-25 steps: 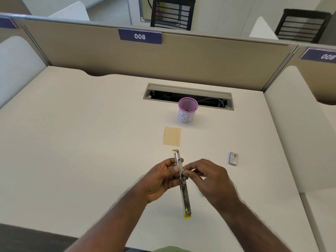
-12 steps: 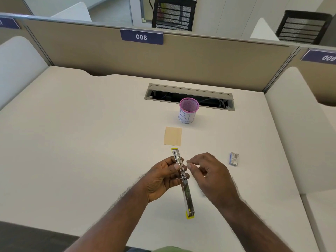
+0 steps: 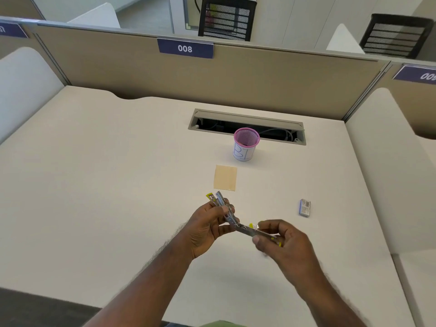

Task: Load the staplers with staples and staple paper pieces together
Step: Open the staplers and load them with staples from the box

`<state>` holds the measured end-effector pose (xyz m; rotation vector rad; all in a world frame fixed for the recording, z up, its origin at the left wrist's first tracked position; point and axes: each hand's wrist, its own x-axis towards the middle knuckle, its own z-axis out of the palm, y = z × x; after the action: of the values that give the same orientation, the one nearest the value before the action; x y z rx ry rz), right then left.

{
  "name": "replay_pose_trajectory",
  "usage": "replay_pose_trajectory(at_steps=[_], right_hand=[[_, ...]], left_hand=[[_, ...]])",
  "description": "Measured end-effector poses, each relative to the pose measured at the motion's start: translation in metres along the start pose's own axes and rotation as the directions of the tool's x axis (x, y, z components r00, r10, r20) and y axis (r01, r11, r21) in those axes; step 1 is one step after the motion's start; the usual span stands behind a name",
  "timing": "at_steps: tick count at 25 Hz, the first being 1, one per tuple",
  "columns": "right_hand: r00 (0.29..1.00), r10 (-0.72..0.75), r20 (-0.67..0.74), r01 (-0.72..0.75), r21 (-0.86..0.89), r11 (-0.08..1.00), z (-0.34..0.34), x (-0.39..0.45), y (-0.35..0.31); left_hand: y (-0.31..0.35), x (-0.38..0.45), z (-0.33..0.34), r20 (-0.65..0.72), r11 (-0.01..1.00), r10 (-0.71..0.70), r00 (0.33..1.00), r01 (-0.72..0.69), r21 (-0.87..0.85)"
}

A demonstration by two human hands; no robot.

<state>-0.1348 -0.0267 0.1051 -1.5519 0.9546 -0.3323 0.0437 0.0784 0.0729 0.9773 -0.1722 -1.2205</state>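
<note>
A small metal stapler (image 3: 238, 226) with yellow ends is held above the desk, hinged open at a wide angle. My left hand (image 3: 207, 228) grips the half that points away from me, fingers wrapped round it. My right hand (image 3: 282, 243) pinches the other half, which points right and toward me. A tan paper piece (image 3: 225, 178) lies flat on the desk just beyond the stapler. A small blue-grey staple box (image 3: 305, 207) lies to the right of my hands, apart from them.
A pink mesh cup (image 3: 246, 143) with a white label stands behind the paper. Behind it an open cable slot (image 3: 246, 126) is cut into the white desk (image 3: 106, 185). Beige partition walls close the back and both sides.
The stapler was opened out nearly straight, held mainly by my left hand. My right hand has taken its near half and swung it to the right, folding it at the hinge.
</note>
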Motion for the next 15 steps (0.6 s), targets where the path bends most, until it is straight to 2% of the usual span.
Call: replay_pose_trajectory(at_steps=[3, 5, 8, 10, 15], right_hand=[[0.999, -0.020, -0.033, 0.025, 0.160, 0.987, -0.003, 0.005, -0.005], [1.000, -0.011, 0.013, 0.008, 0.233, 0.972, -0.003, 0.011, -0.007], [0.975, -0.034, 0.218, -0.017, 0.227, 0.974, -0.001, 0.019, -0.007], [0.947, -0.045, 0.317, -0.026, 0.218, 0.976, -0.002, 0.024, -0.007], [0.906, -0.016, 0.423, -0.062, 0.170, 0.983, 0.001, 0.034, -0.006]], left_hand=[[-0.002, -0.001, 0.003, 0.056, 0.992, -0.027, 0.998, 0.020, 0.121], [-0.004, -0.003, 0.006, 0.111, 0.978, -0.055, 0.992, 0.031, 0.206], [-0.006, -0.006, 0.007, 0.178, 0.956, -0.077, 0.981, 0.022, 0.294], [-0.004, -0.007, 0.007, 0.167, 0.954, -0.077, 0.983, 0.024, 0.300], [0.001, -0.012, 0.004, 0.109, 0.950, -0.041, 0.993, 0.005, 0.312]])
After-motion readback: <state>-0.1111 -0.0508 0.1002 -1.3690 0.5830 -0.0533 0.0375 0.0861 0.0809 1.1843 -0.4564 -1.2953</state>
